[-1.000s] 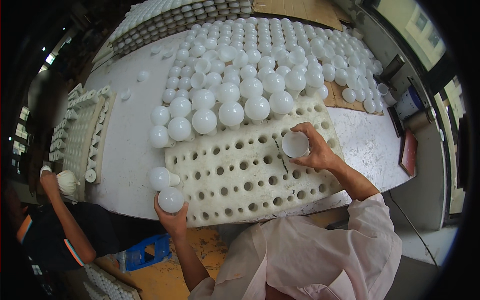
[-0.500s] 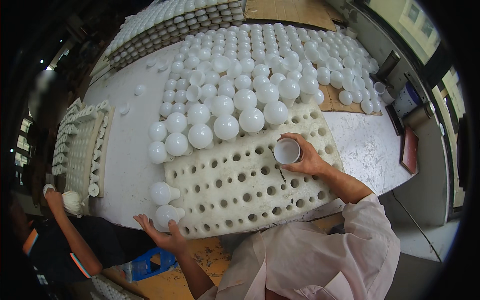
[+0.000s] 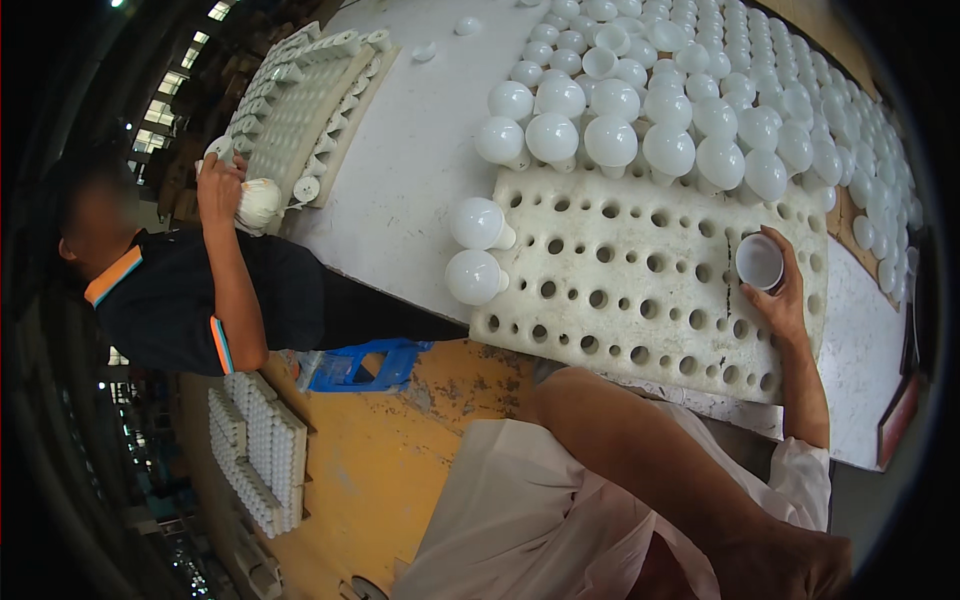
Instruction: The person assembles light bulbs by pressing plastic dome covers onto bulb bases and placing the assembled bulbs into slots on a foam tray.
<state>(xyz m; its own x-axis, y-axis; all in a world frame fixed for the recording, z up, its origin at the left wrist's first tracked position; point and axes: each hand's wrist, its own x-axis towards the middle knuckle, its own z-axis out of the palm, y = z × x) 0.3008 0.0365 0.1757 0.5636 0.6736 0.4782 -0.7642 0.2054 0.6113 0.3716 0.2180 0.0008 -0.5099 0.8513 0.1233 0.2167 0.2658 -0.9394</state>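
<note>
My right hand [image 3: 786, 303] is closed around a hollow white bulb cover [image 3: 760, 262], its open side facing up. It is over the right part of a white foam tray [image 3: 625, 275] with rows of round holes. Two white light bulbs [image 3: 475, 224] lie at the tray's left edge. More bulbs with round white globes [image 3: 668, 148] stand along its far side. My left arm is bent across my body, elbow near the tray's front edge. My left hand [image 3: 790, 562] is low at the right, dark, and its fingers cannot be made out.
Many white covers [image 3: 790, 100] crowd the table [image 3: 400, 200] at the far right. At left a co-worker [image 3: 200, 300] holds a white piece beside another foam tray [image 3: 310, 120]. A blue plastic stool [image 3: 365, 365] and a stacked tray of white parts [image 3: 262, 455] are on the yellow floor [image 3: 400, 460].
The view has swung left, showing more of the co-worker and floor. My left hand has left the two bulbs and come back across my body. My right hand still holds the bulb cover.
</note>
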